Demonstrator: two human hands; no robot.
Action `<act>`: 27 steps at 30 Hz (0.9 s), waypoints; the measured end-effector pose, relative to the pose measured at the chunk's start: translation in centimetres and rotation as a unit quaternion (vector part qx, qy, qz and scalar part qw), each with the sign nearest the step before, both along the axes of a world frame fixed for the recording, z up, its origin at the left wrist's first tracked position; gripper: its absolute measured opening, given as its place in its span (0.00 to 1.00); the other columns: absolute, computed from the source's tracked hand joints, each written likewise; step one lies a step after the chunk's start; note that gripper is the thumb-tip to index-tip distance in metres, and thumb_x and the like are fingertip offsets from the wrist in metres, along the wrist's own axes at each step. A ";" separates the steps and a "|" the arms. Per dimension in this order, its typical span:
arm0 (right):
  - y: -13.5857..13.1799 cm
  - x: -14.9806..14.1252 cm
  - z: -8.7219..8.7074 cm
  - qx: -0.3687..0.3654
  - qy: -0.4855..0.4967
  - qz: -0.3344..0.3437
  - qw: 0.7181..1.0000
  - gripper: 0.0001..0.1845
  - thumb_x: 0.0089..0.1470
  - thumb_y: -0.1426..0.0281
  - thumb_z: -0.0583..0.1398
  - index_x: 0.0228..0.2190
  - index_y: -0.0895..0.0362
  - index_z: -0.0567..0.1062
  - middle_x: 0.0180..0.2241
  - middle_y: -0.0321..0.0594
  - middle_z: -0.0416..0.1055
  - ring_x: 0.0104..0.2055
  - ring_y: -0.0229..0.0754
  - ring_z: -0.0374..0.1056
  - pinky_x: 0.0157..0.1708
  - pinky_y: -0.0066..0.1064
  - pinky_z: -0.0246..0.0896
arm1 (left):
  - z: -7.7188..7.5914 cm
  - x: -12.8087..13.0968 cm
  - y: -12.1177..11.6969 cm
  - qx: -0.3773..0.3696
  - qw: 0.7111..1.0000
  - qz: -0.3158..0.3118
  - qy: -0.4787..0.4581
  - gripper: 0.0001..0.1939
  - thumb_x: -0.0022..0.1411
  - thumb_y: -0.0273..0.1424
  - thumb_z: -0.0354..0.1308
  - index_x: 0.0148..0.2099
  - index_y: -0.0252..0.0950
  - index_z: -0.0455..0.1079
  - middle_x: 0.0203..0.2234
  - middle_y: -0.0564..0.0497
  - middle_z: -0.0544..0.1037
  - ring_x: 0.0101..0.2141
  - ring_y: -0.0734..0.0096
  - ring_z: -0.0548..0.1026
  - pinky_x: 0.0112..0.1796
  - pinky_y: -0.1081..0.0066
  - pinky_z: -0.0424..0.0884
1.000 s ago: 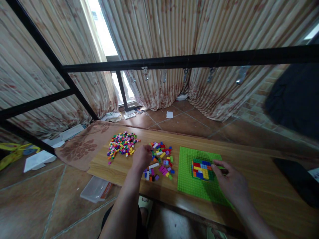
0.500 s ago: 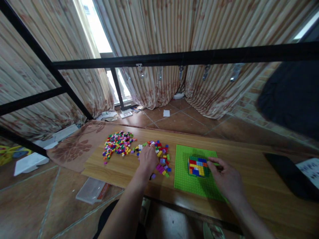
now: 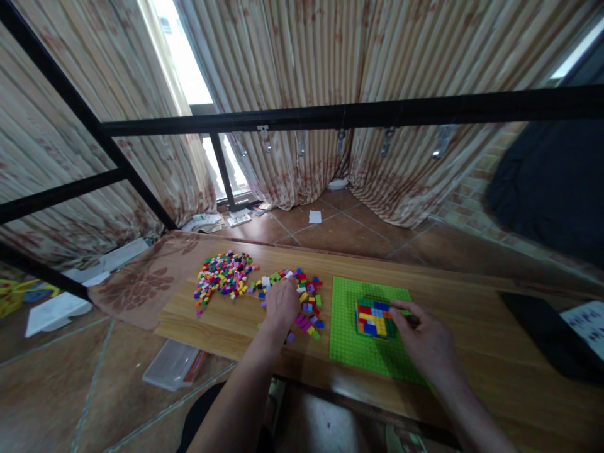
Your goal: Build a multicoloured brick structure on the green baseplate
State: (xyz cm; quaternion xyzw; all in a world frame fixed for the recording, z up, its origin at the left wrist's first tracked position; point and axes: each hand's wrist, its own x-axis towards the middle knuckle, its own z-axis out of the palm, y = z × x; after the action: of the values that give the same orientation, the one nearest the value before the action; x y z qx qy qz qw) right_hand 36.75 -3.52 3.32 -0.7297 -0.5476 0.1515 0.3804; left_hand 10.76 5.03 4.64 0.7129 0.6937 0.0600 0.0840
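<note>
My left hand (image 3: 283, 303) reaches down into the nearer heap of loose toy bricks (image 3: 309, 321), its fingers curled together and their tips mostly hidden. Whatever it pinches cannot be made out. On the green baseplate (image 3: 346, 346) sits a low block of multicoloured bricks (image 3: 372, 319), red, yellow, blue, white and orange on top with green along its edges. My right hand (image 3: 422, 333) is at the right side of this block, thumb and fingers closed in a pinch. Something small may be between them, but it is too unclear to name.
Farther left lies a larger pile of small bricks (image 3: 224, 274) on the wooden board (image 3: 189, 321). A dark flat object (image 3: 538, 333) is at the right. A clear plastic box (image 3: 172, 365) stands on the floor, and a black metal rail (image 3: 302, 119) crosses beyond the board.
My left hand has moved right and slightly nearer within the brick heap, then stayed about there. My right hand remains beside the block, its fingertips a little closer to it. The view has shifted slightly.
</note>
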 end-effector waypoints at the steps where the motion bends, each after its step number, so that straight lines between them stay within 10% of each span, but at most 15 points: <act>1: 0.0 0.0 0.0 0.002 0.001 0.001 1.000 0.21 0.52 0.54 0.53 0.37 0.55 0.77 0.33 0.44 0.76 0.31 0.46 0.72 0.33 0.35 0.63 | 0.0 0.0 0.0 -0.001 1.000 0.003 0.001 0.08 0.62 0.28 0.50 0.40 0.36 0.70 0.36 0.44 0.78 0.41 0.63 0.76 0.39 0.70 0.66; 27: 0.1 -0.6 0.3 0.036 0.043 -0.002 0.998 0.19 0.53 0.56 0.55 0.37 0.56 0.77 0.34 0.44 0.77 0.32 0.45 0.72 0.34 0.36 0.65 | 1.3 0.5 -0.9 0.092 0.991 0.030 -0.093 0.15 0.59 0.31 0.52 0.48 0.34 0.66 0.37 0.43 0.77 0.41 0.60 0.75 0.42 0.66 0.68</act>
State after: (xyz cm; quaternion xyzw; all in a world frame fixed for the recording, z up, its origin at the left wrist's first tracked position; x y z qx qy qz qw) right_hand 36.14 -3.46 3.64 -0.7094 -0.5341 0.1623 0.4303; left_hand 11.26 4.17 5.97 0.6877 0.6955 0.1918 0.0803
